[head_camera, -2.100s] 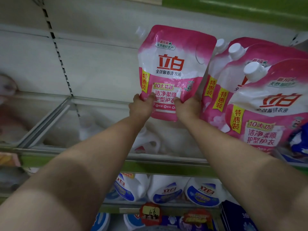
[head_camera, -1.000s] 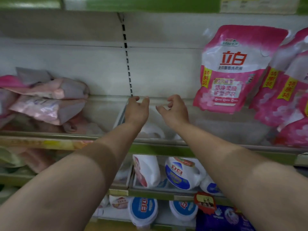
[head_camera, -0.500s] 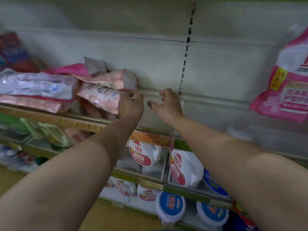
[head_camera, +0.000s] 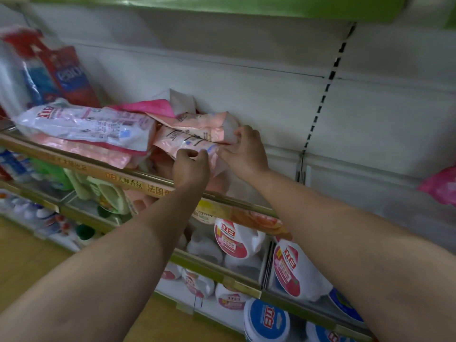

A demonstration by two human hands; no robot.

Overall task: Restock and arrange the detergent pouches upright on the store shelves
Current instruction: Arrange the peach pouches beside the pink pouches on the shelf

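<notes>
A: Item one, the task stock?

B: A heap of pale pink detergent pouches (head_camera: 190,141), lying flat and crosswise on the upper shelf (head_camera: 138,175), not upright. The one being handled is the lower peach-pink pouch at the heap's right end, printed with dark script.

A: Hands on it?

B: Both. The left hand (head_camera: 191,166) pinches the pouch's near edge, fingers curled over it. The right hand (head_camera: 244,151) grips the right end of the same pile, fingertips curled on the pouch edge where a second peach pouch (head_camera: 204,125) rests on top. Which of the two it actually holds is hard to tell.

A: Neighbouring stock on that shelf?

B: A white and pink pouch (head_camera: 86,124) lying flat just left, overlapping the heap. A bright pink pouch (head_camera: 155,107) wedged behind, against the back panel (head_camera: 246,82). Farther left, red and blue packs (head_camera: 64,75), blurred. Far right, well apart, the corner of a magenta pouch (head_camera: 439,186).

A: Fixtures?

B: A gold price strip with printed characters along the shelf front. A slotted upright (head_camera: 323,95) in the back panel, right of the hands. A green shelf edge (head_camera: 222,8) overhead.

A: Below?

B: White detergent jugs with pink labels (head_camera: 234,240) on the next shelf, blue-labelled jugs (head_camera: 266,322) lower still, and green bottles (head_camera: 98,191) to the left.
</notes>
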